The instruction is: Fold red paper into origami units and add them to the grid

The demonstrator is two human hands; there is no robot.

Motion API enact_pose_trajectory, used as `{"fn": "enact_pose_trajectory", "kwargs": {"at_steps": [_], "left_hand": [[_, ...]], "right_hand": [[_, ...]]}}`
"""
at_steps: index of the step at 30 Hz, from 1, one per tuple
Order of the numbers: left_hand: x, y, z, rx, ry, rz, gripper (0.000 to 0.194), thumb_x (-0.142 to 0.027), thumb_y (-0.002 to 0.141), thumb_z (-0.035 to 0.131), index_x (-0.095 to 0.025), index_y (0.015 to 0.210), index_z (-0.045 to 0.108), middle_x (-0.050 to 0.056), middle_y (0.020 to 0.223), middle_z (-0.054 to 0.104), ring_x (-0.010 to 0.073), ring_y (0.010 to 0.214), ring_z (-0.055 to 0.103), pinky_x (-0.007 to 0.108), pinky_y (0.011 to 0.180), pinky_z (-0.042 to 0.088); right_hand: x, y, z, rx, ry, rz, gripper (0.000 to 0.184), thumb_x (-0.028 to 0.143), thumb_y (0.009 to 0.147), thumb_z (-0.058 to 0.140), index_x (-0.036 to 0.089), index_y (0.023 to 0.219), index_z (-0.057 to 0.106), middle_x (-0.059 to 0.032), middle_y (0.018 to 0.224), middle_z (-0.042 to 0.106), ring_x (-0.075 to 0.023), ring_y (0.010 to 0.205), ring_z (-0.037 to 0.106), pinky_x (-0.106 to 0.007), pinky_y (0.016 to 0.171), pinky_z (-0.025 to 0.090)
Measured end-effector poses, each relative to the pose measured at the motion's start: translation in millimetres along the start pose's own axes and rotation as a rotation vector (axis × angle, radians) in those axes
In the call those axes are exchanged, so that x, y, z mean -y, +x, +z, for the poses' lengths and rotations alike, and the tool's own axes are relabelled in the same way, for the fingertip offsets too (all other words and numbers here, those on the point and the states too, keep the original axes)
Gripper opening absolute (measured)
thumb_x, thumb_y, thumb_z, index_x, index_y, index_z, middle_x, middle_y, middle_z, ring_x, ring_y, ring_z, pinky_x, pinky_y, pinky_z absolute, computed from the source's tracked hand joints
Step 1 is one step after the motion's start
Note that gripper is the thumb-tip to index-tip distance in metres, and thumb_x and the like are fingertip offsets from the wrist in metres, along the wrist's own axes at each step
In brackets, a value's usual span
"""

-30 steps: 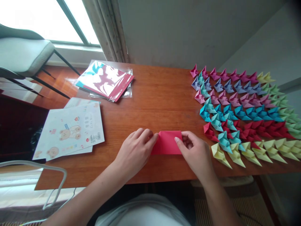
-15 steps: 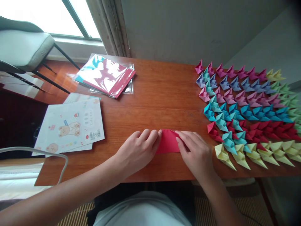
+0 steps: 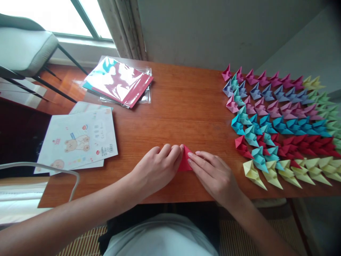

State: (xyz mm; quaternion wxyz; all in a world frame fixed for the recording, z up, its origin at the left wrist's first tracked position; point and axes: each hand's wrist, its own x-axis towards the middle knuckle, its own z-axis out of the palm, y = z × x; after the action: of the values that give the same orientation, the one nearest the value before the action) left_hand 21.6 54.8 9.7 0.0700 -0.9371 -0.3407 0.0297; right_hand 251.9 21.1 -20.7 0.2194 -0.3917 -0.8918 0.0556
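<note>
A small piece of red origami paper (image 3: 185, 164) lies on the table near its front edge, folded, with a slanting right edge. My left hand (image 3: 162, 167) is closed on its left side; the curled fingers and thumb hide that part. From the right, my right hand (image 3: 215, 174) grips the paper's right edge, index and middle fingertips pressed together on it. Its other fingers stretch out just above the tabletop, and the thumb is hidden beneath. To the right of this hand stand rows of folded paper pieces, the closest being a pale yellow one (image 3: 254, 174).
Rows of magenta, purple, pink, blue, red and yellow folded pieces (image 3: 290, 126) fill the table's right side. Shiny packs of coloured paper (image 3: 117, 81) lie at the back left, bear-printed sheets (image 3: 80, 138) nearer. A white cable (image 3: 76, 177) crosses the left corner. A chair (image 3: 29, 53) stands beyond.
The right side of the red paper has been folded over, so less of it shows. My right hand has moved left with its fingertips onto the paper. My left hand stays in place.
</note>
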Motion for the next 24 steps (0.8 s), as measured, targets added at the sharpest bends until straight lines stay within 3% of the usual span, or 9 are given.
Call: {"fn": "enact_pose_trajectory", "kwargs": {"at_steps": [13,24], "left_hand": [[-0.2,0.4,0.7,0.012,-0.018,-0.008,0.042,-0.010,0.099,0.039,-0.005,0.139,0.047,0.009,0.101,0.060,0.0214,0.083,0.056,0.035,0.061,0.041],[1.7,0.2,-1.6,0.013,-0.018,-0.013,0.040,-0.012,0.099,0.041,-0.006,0.138,0.050,0.008,0.097,0.061,0.0209,0.082,0.058,0.035,0.060,0.044]], "right_hand": [[2.3,4.2,-3.9,0.034,-0.005,-0.018,0.032,0.010,0.091,0.064,0.014,0.123,0.068,-0.0080,0.133,0.067,-0.0278,0.119,0.059,-0.044,0.096,0.053],[-1.4,0.6,1.9,-0.014,0.053,-0.001,0.036,0.005,0.090,0.063,0.016,0.124,0.068,-0.0052,0.133,0.067,-0.0277,0.118,0.058,-0.043,0.096,0.052]]}}
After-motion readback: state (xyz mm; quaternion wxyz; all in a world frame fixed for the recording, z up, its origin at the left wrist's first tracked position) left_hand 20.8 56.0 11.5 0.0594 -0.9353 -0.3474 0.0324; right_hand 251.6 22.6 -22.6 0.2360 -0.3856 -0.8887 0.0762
